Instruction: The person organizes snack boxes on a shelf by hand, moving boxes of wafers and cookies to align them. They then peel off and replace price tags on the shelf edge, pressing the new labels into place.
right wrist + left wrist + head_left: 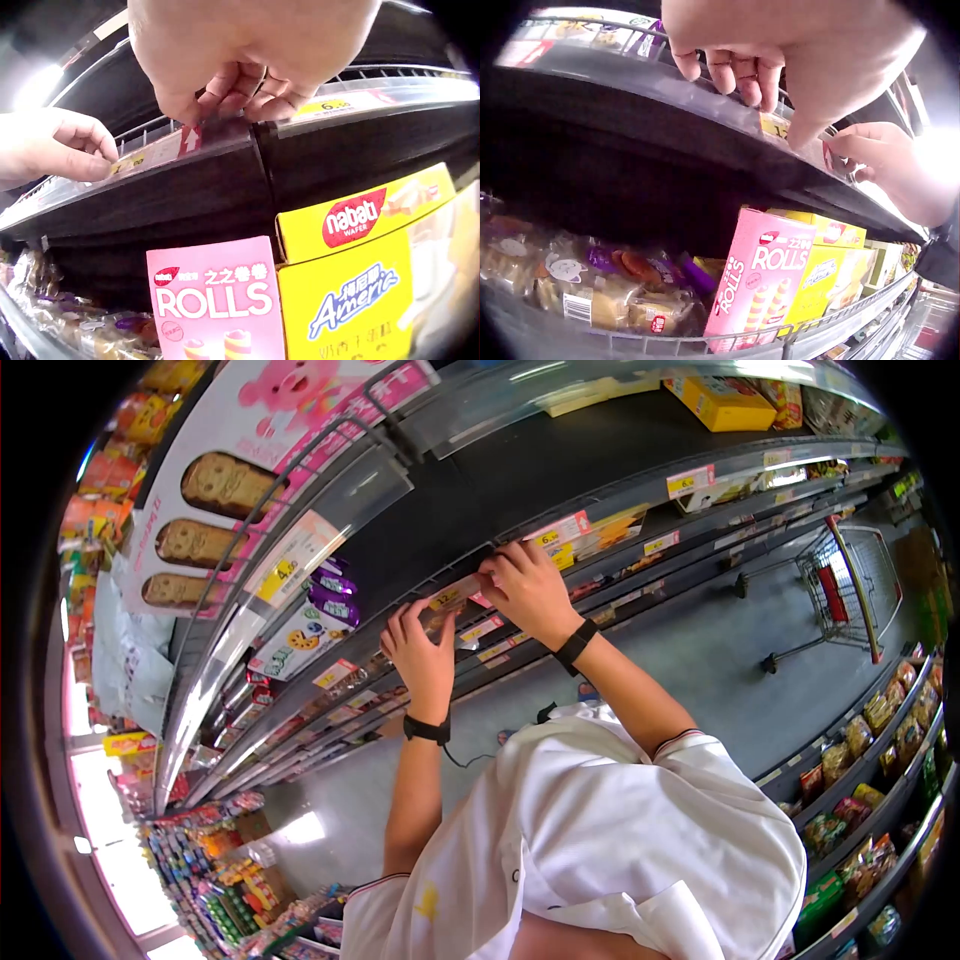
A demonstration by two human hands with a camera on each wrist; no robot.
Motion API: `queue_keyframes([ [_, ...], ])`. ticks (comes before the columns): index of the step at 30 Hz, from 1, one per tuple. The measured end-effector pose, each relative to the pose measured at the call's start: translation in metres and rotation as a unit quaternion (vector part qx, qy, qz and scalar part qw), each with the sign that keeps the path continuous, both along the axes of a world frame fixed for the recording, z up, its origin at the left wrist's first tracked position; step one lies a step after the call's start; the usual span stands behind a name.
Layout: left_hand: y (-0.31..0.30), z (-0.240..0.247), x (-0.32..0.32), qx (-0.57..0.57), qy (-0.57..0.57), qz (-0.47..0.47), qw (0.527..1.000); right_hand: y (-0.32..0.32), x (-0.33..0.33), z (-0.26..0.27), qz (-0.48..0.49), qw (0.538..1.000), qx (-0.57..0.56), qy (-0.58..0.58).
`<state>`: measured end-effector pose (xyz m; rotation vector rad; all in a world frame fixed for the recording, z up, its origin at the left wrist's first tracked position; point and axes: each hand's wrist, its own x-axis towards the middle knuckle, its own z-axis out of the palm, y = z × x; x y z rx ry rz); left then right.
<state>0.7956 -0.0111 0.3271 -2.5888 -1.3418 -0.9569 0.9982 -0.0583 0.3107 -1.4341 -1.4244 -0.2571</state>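
A price tag (443, 600) with a yellow field sits along the clear strip on the front edge of a dark shelf. My left hand (420, 660) pinches its left part, thumb on the front face and fingers at the strip's upper edge. At the tag's other end, beside a red arrow panel (190, 139), the fingers of my right hand (532, 592) curl over the strip and pinch it. The palm partly hides those fingertips in the right wrist view. Another yellow tag (326, 107) lies just right of this hand.
Below the edge stand a pink Rolls box (759, 274) and a yellow wafer box (345, 300), beside bagged biscuits (592, 292). A wire rail (652, 346) fronts them. To the left hangs a large pink-and-white display box (215, 480). A shopping cart (840, 590) stands in the aisle.
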Motion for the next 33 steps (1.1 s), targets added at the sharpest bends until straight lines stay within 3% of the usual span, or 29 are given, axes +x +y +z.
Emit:
queue_keyframes([
  [14, -0.007, -0.005, 0.001, 0.042, 0.01, -0.028, 0.999, -0.012, -0.001, -0.001, 0.027, 0.995, -0.053, -0.075],
  [22, -0.013, -0.005, 0.01, 0.024, -0.044, -0.023, 0.998, -0.023, -0.011, -0.019, 0.007, 0.998, -0.045, -0.046],
  [33, -0.001, -0.01, 0.012, 0.026, -0.013, -0.013, 0.999, -0.045, -0.007, -0.027, 0.049, 0.997, -0.057, -0.032],
])
